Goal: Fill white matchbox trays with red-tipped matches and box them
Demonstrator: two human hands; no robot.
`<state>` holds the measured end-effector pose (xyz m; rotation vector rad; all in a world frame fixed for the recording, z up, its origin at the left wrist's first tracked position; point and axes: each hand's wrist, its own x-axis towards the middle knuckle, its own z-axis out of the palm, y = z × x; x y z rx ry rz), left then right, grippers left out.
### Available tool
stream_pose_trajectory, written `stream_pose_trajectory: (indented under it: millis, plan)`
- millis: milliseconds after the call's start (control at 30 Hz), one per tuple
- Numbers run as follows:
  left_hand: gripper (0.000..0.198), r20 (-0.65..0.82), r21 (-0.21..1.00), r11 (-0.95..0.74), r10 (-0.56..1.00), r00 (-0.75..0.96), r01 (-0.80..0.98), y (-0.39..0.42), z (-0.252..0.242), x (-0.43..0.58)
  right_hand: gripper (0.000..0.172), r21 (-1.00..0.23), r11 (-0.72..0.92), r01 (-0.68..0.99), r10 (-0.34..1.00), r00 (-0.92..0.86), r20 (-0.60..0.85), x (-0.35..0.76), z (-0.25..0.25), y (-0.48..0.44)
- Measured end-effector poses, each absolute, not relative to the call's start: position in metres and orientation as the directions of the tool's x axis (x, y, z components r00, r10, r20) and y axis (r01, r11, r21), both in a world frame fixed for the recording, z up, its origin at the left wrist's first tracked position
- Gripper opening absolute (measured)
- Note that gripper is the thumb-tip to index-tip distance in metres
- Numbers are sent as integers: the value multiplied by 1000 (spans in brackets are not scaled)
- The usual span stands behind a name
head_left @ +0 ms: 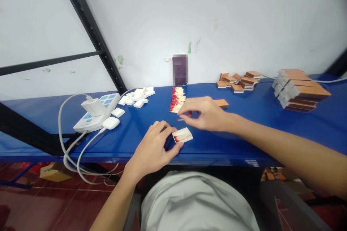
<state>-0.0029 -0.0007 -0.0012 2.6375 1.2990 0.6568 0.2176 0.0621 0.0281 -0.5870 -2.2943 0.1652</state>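
My left hand (155, 147) holds a small white matchbox tray (189, 138) on the table, thumb on the near side and fingers at the far side. Several red-headed matches (181, 138) lie in the tray, their heads to the left. My right hand (204, 113) is closed in a pinch just beyond the tray. A single match (180, 120) shows at its fingertips, the red head pointing left. Right behind the fingers lies a pile of loose matches (177, 100), partly covered by the hand. An orange-brown matchbox sleeve (221, 103) lies partly hidden behind my right hand.
White empty trays (137, 96) lie in a heap at the left, near a power strip (97, 112) with a charger and cables. Brown matchboxes (240, 81) are heaped at the back right; a stack of matchboxes (299, 90) stands farther right. A dark pixelated object (180, 69) leans against the wall.
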Motion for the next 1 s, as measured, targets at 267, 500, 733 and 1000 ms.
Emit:
stream_pose_trajectory:
  millis: [267,500,733,1000]
  plan:
    - [29,325,320,-654,756,568,686,-2,0,-4,14,-159,745,648,667,-720,191,226,23,77]
    - [28,354,302,-622,777,521,723,-1,-1,-3,16,-127,720,682,691,-688,222,223,14,77]
    - [29,387,360,-595,796,466,718,0,-3,-6,20,-102,712,694,697,-683,217,223,8,79]
    - [22,378,291,-560,812,444,776,0,-2,-3,21,-229,767,600,628,-629,458,216,22,66]
